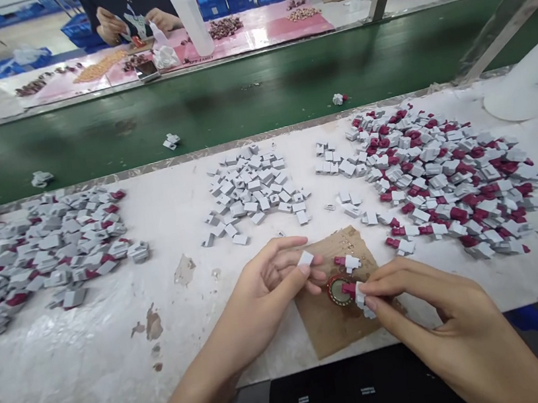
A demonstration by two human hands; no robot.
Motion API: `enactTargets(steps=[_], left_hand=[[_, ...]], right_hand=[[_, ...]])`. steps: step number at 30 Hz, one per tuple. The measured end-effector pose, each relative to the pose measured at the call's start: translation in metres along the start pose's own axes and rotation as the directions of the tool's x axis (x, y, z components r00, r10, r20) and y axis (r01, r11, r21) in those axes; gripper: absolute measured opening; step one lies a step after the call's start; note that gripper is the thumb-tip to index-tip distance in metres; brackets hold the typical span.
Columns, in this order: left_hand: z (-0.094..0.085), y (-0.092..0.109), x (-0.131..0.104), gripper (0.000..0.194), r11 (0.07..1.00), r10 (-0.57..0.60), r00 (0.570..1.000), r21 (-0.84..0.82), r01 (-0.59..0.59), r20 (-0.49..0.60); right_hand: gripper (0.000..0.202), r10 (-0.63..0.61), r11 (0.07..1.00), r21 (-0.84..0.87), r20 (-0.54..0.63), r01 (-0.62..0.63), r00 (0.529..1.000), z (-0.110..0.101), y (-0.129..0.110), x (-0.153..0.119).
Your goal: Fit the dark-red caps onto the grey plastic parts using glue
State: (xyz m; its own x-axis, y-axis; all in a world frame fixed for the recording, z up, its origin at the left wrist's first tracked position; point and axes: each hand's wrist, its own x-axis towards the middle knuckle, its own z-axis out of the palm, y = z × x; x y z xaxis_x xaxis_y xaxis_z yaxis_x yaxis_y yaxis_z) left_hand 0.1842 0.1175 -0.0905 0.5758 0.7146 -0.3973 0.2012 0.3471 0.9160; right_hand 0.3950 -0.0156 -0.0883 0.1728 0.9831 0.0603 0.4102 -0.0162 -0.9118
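Note:
Between the thumb and fingers of my left hand (274, 277) is a small grey plastic block (306, 259). My right hand (428, 306) pinches a grey and maroon plastic part (361, 295), its maroon end over a red-rimmed bottle cap (340, 290). The cap lies on a piece of brown cardboard (327, 327). Another grey and maroon piece (348, 262) rests on the cardboard just beyond the cap. Past my left hand lies a heap of loose grey blocks (254, 187). To the right spreads a large pile of grey and maroon parts (446, 176).
At the left is another pile of grey and maroon parts (49, 245). A green conveyor belt (244, 98) runs behind the white table (182, 334), with several stray parts on it. A white container (527, 78) stands at right. Across the belt, other people's hands (111, 27) work beside a white bottle (192, 19).

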Motion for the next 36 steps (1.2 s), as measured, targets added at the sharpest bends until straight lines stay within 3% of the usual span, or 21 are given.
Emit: enactTargets(steps=[2,4,7,11,16,22,27,32,36], left_hand=[[0.000,-0.001,-0.002,0.023,0.983,0.084,0.994,0.171,-0.070,-0.073],[0.000,-0.003,-0.003,0.018,0.900,0.211,0.967,0.415,-0.136,-0.140],[0.000,-0.007,-0.005,0.022,0.731,0.324,0.940,0.659,-0.176,-0.109],[-0.001,-0.013,-0.005,0.016,0.650,0.293,0.956,0.738,-0.179,-0.027],[-0.005,-0.015,-0.004,0.019,0.646,0.279,0.960,0.732,-0.217,0.039],[-0.006,-0.007,-0.004,0.016,0.738,0.361,0.932,0.604,-0.301,0.024],[0.011,0.013,0.006,0.017,0.959,0.265,0.962,0.122,-0.256,-0.061],[0.024,0.031,0.022,0.029,0.965,0.185,0.982,-0.187,-0.187,-0.026],[0.029,0.032,0.029,0.032,0.939,0.152,0.988,-0.319,-0.132,0.038]], right_hand=[[0.011,0.006,1.000,-0.001,0.002,-0.006,1.000,0.000,0.000,0.000],[0.010,0.012,1.000,0.000,0.003,-0.012,1.000,0.000,0.000,0.000],[0.009,0.026,1.000,0.000,0.006,-0.026,1.000,0.000,0.001,0.001],[0.008,0.042,0.999,-0.002,0.014,-0.042,0.999,-0.001,0.001,0.001],[0.006,0.094,0.993,0.068,-0.036,-0.092,0.995,-0.002,0.002,0.002],[0.006,0.258,0.897,0.381,-0.044,-0.222,0.965,-0.006,0.018,0.008],[0.008,0.283,0.754,0.627,-0.043,-0.195,0.958,-0.004,0.024,0.026],[0.008,0.275,0.679,0.719,-0.061,-0.149,0.960,-0.002,0.019,0.039],[0.005,0.241,0.695,0.712,-0.102,-0.099,0.965,-0.001,0.017,0.040]])
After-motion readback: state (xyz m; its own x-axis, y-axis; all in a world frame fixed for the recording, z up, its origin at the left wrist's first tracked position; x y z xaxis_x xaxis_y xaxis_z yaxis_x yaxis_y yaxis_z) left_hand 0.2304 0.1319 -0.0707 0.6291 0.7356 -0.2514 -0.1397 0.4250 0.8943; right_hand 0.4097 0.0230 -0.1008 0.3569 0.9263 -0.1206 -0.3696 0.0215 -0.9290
